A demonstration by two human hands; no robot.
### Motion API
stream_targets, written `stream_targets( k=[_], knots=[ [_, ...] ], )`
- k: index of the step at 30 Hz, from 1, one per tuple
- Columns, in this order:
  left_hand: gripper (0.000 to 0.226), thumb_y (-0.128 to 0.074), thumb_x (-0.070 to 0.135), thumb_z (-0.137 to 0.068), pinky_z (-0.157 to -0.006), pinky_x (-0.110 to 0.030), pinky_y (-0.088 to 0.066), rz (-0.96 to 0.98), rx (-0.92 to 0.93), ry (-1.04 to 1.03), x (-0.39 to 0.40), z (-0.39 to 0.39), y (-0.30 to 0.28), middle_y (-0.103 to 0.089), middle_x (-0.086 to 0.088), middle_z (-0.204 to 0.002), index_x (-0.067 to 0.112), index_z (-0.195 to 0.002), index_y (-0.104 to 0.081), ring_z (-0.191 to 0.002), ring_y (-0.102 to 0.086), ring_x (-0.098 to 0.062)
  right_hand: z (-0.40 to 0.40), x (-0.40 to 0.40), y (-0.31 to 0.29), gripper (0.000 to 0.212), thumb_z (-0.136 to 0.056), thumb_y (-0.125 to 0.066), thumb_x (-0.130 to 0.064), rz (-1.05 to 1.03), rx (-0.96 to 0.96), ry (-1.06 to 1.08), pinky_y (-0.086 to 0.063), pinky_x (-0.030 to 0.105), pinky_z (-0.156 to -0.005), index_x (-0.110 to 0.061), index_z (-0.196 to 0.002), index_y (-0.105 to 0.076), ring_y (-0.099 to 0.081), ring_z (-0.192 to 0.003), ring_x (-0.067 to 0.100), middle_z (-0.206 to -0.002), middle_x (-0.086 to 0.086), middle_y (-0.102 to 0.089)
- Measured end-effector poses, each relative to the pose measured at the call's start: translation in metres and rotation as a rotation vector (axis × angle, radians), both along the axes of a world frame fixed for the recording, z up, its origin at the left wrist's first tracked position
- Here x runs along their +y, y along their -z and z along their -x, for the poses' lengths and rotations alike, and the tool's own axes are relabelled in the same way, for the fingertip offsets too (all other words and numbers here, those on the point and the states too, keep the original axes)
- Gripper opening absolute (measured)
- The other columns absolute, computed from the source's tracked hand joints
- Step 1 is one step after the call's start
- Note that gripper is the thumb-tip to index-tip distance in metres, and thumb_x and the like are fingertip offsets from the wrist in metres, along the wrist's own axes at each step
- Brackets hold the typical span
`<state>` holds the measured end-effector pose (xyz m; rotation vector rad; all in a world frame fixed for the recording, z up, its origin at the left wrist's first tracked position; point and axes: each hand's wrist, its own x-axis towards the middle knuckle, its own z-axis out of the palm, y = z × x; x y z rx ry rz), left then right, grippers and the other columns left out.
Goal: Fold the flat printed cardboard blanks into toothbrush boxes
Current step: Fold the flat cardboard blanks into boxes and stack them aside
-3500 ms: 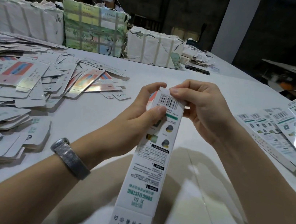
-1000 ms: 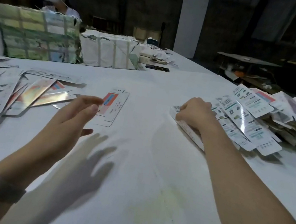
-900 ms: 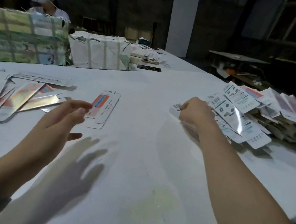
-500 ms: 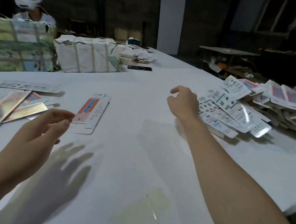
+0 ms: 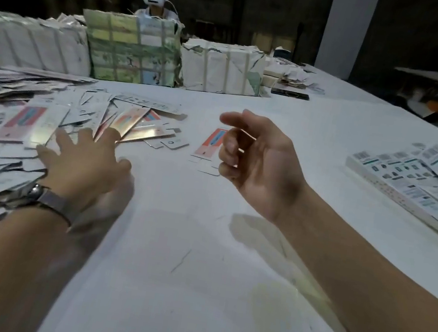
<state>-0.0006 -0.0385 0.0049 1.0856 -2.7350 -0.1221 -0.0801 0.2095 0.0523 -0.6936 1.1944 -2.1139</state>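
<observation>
Reached with spread left hand point(image 5: 80, 164) onto heap of flat blanks point(image 5: 8, 132) at left of frame, long axes pointing away; right hand point(image 5: 258, 166) loosely curled, grasping nothing.

Bare surface point(image 5: 199, 248) is lying open centrally; blanks point(image 5: 2, 131) are crowding nine o'clock, boxes point(image 5: 424, 181) three, bundles point(image 5: 132, 51) twelve.

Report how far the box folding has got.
Done: a row of folded boxes lies at the right. In hand: nothing. The left hand reaches with spread fingers onto the heap of flat blanks, with no grip on one yet; the right hand hangs loosely curled and empty above the table. Left: that large heap, one stray blank mid-table, and wrapped bundles at the far edge.
</observation>
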Motion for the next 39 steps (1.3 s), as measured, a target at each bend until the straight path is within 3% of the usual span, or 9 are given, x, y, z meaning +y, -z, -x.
stream_targets(
  k=[7, 14, 19, 21, 26, 32, 34, 36, 39],
  knots=[
    [0.044, -0.043, 0.043, -0.093, -0.104, -0.055, -0.029, 0.031, -0.039, -0.052, -0.004, -0.006, 0.000, -0.049, -0.013, -0.136, 0.030, -0.135, -0.039, -0.127, -0.041, -0.043, -0.018, -0.014, 0.021, 0.026, -0.090, -0.053, -0.032, -0.138, 0.108, -0.091, -0.033, 0.024, -0.052, -0.022, -0.082, -0.076, -0.046, -0.057, 0.013, -0.066, 0.000, -0.052],
    [0.044, -0.054, 0.029, -0.093, -0.097, -0.049, -0.036, 0.084, 0.057, 0.072, 0.003, -0.012, -0.011, -0.054, -0.008, -0.126, 0.025, -0.135, -0.041, -0.122, -0.044, -0.036, -0.014, -0.016, 0.032, 0.026, -0.090, -0.053, -0.032, -0.137, 0.151, -0.068, -0.034, 0.026, -0.054, -0.019, -0.088, -0.076, -0.047, -0.057, 0.013, -0.066, 0.001, -0.053],
    [0.051, -0.050, 0.027, -0.092, -0.104, -0.059, -0.025, 0.055, -0.009, -0.062, 0.003, -0.013, -0.014, -0.039, -0.013, -0.141, 0.028, -0.140, -0.034, -0.135, -0.026, -0.045, -0.016, -0.018, 0.034, 0.025, -0.083, -0.054, -0.033, -0.154, 0.173, -0.045, -0.034, 0.027, -0.053, -0.020, -0.083, -0.076, -0.047, -0.056, 0.014, -0.065, 0.002, -0.053],
    [0.052, -0.045, 0.024, -0.093, -0.104, -0.060, -0.026, 0.014, -0.031, -0.060, 0.002, -0.013, -0.012, -0.046, -0.011, -0.138, 0.028, -0.143, -0.031, -0.132, -0.034, -0.046, -0.018, -0.017, 0.033, 0.025, -0.083, -0.054, -0.032, -0.162, 0.186, -0.038, -0.034, 0.027, -0.053, -0.020, -0.082, -0.076, -0.047, -0.056, 0.014, -0.064, 0.002, -0.053],
    [0.042, -0.060, 0.032, -0.090, -0.095, -0.049, -0.035, 0.133, 0.141, 0.082, 0.010, -0.006, -0.012, -0.058, -0.001, -0.119, 0.028, -0.128, -0.043, -0.114, -0.052, -0.033, -0.018, -0.016, 0.031, 0.025, -0.082, -0.054, -0.032, -0.165, 0.184, -0.033, -0.034, 0.026, -0.051, -0.020, -0.081, -0.076, -0.046, -0.056, 0.014, -0.065, 0.003, -0.053],
    [0.051, -0.049, 0.003, -0.084, -0.074, -0.043, -0.049, 0.144, 0.503, 0.262, 0.029, -0.001, -0.020, -0.062, -0.006, -0.113, 0.026, -0.130, -0.047, -0.102, -0.059, -0.034, -0.014, -0.014, 0.027, 0.022, -0.085, -0.055, -0.029, -0.151, 0.193, 0.029, -0.037, 0.024, -0.050, -0.019, -0.086, -0.075, -0.047, -0.056, 0.014, -0.065, 0.002, -0.054],
    [0.051, -0.052, 0.000, -0.087, -0.070, -0.046, -0.056, -0.044, 0.713, 0.372, 0.040, 0.002, -0.025, -0.064, -0.003, -0.109, 0.027, -0.131, -0.047, -0.097, -0.064, -0.025, -0.009, -0.013, 0.023, 0.021, -0.082, -0.058, -0.028, -0.148, 0.223, 0.144, -0.037, 0.023, -0.049, -0.019, -0.097, -0.070, -0.048, -0.058, 0.014, -0.067, 0.001, -0.055],
    [0.052, -0.061, 0.005, -0.089, -0.059, -0.034, -0.057, -0.431, 0.841, 0.447, 0.053, 0.004, -0.029, -0.064, 0.005, -0.096, 0.032, -0.131, -0.046, -0.078, -0.067, -0.003, 0.001, -0.010, 0.019, 0.025, -0.083, -0.062, -0.028, -0.230, 0.390, 0.382, -0.040, 0.022, -0.051, -0.029, -0.108, -0.064, -0.051, -0.063, 0.012, -0.075, -0.003, -0.057],
    [0.067, -0.068, 0.007, -0.074, -0.060, -0.026, -0.052, -0.987, 0.815, 0.532, 0.076, 0.002, -0.031, -0.061, 0.007, -0.083, 0.033, -0.132, -0.046, -0.066, -0.063, -0.002, 0.016, -0.001, 0.015, 0.038, -0.095, -0.062, -0.028, -0.392, 0.703, 0.672, -0.047, 0.013, -0.058, -0.049, -0.123, -0.045, -0.057, -0.071, 0.003, -0.091, -0.008, -0.053]
  ],
)
